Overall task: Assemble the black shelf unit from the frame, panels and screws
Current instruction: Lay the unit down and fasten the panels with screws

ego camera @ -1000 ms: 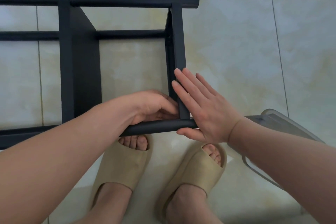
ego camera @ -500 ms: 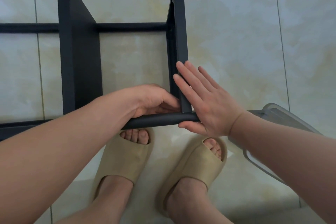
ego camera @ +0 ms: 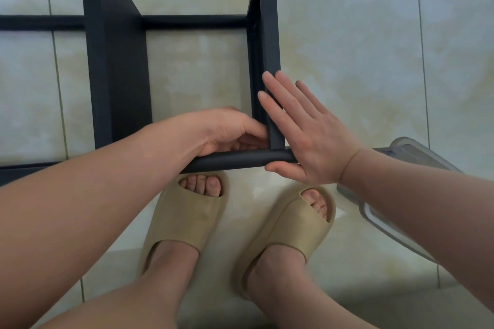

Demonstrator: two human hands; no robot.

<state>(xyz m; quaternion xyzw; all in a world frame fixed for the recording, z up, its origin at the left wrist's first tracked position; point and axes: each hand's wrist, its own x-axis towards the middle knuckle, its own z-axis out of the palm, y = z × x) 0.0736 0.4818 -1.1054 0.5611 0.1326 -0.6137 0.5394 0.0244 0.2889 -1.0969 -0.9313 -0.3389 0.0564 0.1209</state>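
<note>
The black shelf frame lies on its side on the tiled floor, with round tubes running left to right and flat black panels between them. My right hand lies flat with straight fingers against the outer face of the end panel, its thumb under the near tube. My left hand reaches inside the corner where that panel meets the near tube, fingers curled against the panel's inner side. What its fingertips hold is hidden. A second, wider panel stands further left.
My two feet in beige slide sandals stand just below the near tube. A grey translucent plastic lid or tray lies on the floor at the right, partly under my right forearm. Pale floor tiles surround the frame.
The view has shifted so the frame sits slightly higher in the picture. Both hands keep their places at the near right corner.
</note>
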